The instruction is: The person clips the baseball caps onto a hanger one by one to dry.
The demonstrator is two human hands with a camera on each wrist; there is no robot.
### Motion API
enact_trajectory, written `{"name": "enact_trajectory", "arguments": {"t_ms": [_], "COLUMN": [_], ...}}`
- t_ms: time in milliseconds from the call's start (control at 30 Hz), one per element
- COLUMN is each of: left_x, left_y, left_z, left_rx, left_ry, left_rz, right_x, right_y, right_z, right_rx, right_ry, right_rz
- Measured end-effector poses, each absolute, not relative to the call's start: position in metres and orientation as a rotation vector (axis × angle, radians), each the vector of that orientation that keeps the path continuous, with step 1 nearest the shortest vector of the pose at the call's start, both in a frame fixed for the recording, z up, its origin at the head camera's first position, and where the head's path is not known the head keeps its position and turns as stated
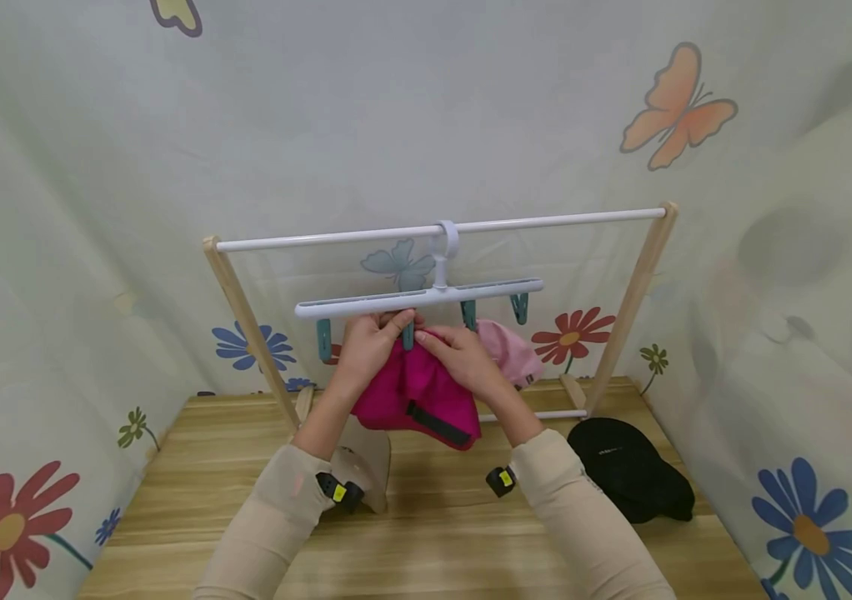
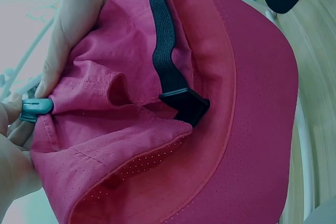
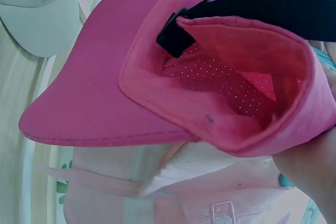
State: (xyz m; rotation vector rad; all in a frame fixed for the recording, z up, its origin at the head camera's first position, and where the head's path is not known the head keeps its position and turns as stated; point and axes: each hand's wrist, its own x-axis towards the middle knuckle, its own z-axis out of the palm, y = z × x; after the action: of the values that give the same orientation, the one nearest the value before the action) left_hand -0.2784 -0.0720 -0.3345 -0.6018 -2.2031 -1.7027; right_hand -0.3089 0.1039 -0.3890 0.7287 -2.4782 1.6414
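Observation:
A magenta cap [image 1: 426, 383] with a black strap and buckle [image 2: 191, 103] hangs under the white hanger [image 1: 418, 298], its crown fabric gathered at a teal clip [image 2: 37, 107]. My left hand [image 1: 368, 348] pinches that clip near its top, just below the hanger bar. On the other side, my right hand [image 1: 465, 360] grips the cap's crown beside the clip, thumb on the fabric. Some of the right fingers are hidden behind the cap. A pale pink cap [image 1: 504, 350] hangs to the right, behind my right hand, near another teal clip [image 1: 468, 315].
The hanger hooks over a white rail [image 1: 336, 238] on wooden posts [image 1: 632, 292]. Spare teal clips hang at the bar's left end [image 1: 324, 338] and right end [image 1: 519, 307]. On the wooden table [image 1: 433, 550] lie a beige cap [image 1: 366, 458] at left and a black cap [image 1: 624, 467] at right.

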Motion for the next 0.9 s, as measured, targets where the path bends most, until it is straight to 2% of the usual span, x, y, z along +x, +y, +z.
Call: {"name": "enact_trajectory", "arguments": {"t_ms": [433,667,900], "left_x": [-0.278,-0.307,-0.304], "left_y": [-0.074,-0.081,-0.082], "left_z": [-0.332,-0.360,-0.360], "left_rx": [-0.618,-0.644,-0.618], "left_ry": [-2.223,-2.191,-2.227], "left_rz": [-1.744,-1.766,-1.749], "right_x": [-0.307,-0.303,-0.301], "right_y": [0.106,0.106,0.104], "right_z": [-0.385,-0.381,-0.380], "right_rx": [0.764,0.761,0.753], "right_ry": [-2.460,-2.474,-2.461], "right_rz": [1.598,1.470,1.451]}}
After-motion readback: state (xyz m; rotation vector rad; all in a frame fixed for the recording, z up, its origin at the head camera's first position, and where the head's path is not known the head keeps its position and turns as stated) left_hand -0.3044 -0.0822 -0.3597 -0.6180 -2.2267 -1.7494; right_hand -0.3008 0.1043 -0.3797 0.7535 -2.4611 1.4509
